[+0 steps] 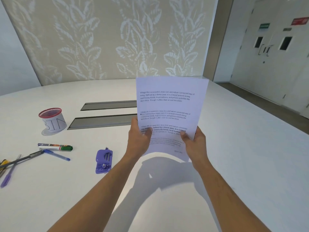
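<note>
White paper, a single printed sheet (168, 106) carrying several paragraphs of text, is held upright above the pale counter (242, 148), a little right of centre. The person's left grip (138, 139) is clamped on the sheet's lower left edge, with the thumb on the printed face and the fingers behind it. The right grip (194, 144) is clamped on the lower right edge in the same way. The sheet's shadow falls on the counter between the bare forearms.

Just left of the left forearm lies a small purple plastic tool (103, 161). Farther left, a green-capped marker (57, 148) lies beside a patterned pen (53, 145), with a blue pen (56, 155) just near of them. A grey pen (21, 159) and a blurred purple pen (8, 176) lie at the left edge.

Beyond the pens stands a red-rimmed mesh cup (52, 120) wrapped in paper marked "BIN". Two dark slots (107, 105) set into the counter run from the left to behind the sheet. A leaf-patterned wall (117, 39) closes the far side, and double doors (270, 47) stand at far right.
</note>
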Action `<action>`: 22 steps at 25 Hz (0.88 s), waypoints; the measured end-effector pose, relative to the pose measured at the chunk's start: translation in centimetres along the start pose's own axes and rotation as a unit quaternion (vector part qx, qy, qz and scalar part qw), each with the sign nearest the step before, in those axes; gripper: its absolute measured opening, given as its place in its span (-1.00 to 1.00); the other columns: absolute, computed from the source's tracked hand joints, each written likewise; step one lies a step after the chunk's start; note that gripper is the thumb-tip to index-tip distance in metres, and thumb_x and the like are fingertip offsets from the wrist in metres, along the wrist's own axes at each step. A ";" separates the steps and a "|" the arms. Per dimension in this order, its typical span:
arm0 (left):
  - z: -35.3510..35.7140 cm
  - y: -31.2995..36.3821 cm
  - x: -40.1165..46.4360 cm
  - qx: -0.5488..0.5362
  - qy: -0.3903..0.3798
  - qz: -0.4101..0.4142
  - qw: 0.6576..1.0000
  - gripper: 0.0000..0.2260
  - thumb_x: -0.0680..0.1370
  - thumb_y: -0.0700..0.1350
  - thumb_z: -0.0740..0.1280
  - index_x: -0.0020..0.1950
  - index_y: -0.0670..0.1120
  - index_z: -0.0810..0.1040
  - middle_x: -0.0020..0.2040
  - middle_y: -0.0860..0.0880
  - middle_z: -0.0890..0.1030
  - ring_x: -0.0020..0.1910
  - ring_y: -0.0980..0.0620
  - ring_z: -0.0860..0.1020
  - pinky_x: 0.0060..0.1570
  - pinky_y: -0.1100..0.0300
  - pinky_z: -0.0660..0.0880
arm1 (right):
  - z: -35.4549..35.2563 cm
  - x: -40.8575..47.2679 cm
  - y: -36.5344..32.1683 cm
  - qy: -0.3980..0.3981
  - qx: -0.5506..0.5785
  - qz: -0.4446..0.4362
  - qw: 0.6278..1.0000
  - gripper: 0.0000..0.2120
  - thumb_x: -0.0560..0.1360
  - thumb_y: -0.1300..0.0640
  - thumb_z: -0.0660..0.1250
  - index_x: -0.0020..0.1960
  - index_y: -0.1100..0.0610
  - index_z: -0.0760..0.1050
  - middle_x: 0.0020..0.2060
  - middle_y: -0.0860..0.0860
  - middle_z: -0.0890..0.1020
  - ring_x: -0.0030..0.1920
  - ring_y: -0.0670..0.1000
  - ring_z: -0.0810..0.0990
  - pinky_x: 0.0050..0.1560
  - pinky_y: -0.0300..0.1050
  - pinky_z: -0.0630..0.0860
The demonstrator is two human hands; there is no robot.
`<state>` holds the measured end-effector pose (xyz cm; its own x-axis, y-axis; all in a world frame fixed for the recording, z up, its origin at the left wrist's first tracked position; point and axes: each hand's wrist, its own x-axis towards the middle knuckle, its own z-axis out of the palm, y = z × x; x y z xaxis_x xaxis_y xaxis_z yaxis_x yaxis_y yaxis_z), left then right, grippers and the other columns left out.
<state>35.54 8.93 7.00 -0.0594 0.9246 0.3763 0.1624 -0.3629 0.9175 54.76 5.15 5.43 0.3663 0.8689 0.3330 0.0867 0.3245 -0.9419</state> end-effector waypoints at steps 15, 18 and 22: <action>1.2 0.1 -0.6 -0.232 0.055 -0.132 0.962 -0.70 0.48 -0.36 0.36 0.11 -0.04 0.48 0.07 -0.03 0.67 0.06 -0.06 0.64 0.00 0.03 0.56 | -0.9 -3.0 2.6 0.028 0.211 0.209 0.954 -0.60 0.43 0.15 0.47 0.18 -0.02 0.38 0.05 0.00 0.63 -0.12 -0.02 0.64 0.10 0.02 0.50; 2.6 0.0 -2.0 -0.249 0.054 -0.158 0.954 -0.70 0.48 -0.36 0.36 0.14 -0.07 0.47 0.10 -0.06 0.65 0.08 -0.09 0.63 0.06 -0.04 0.56 | 0.4 -3.8 2.4 -0.047 0.310 0.151 0.938 -0.61 0.51 0.29 0.36 0.31 0.10 0.45 0.20 0.05 0.64 0.12 0.08 0.64 0.14 0.00 0.58; 2.9 -0.3 -3.1 -0.271 0.033 -0.178 0.945 -0.69 0.46 -0.30 0.39 0.16 -0.09 0.45 0.12 -0.10 0.63 0.11 -0.11 0.62 0.11 -0.12 0.55 | 0.7 -3.3 1.8 0.019 0.280 0.135 0.950 -0.64 0.52 0.37 0.33 0.28 0.12 0.53 0.19 0.04 0.67 0.18 0.04 0.63 0.04 -0.09 0.62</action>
<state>38.54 6.48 5.21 -0.0791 0.9966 0.0211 -0.4060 -0.0515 0.9124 53.02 3.13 2.66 0.3385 0.9383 0.0709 -0.5183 0.2488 -0.8182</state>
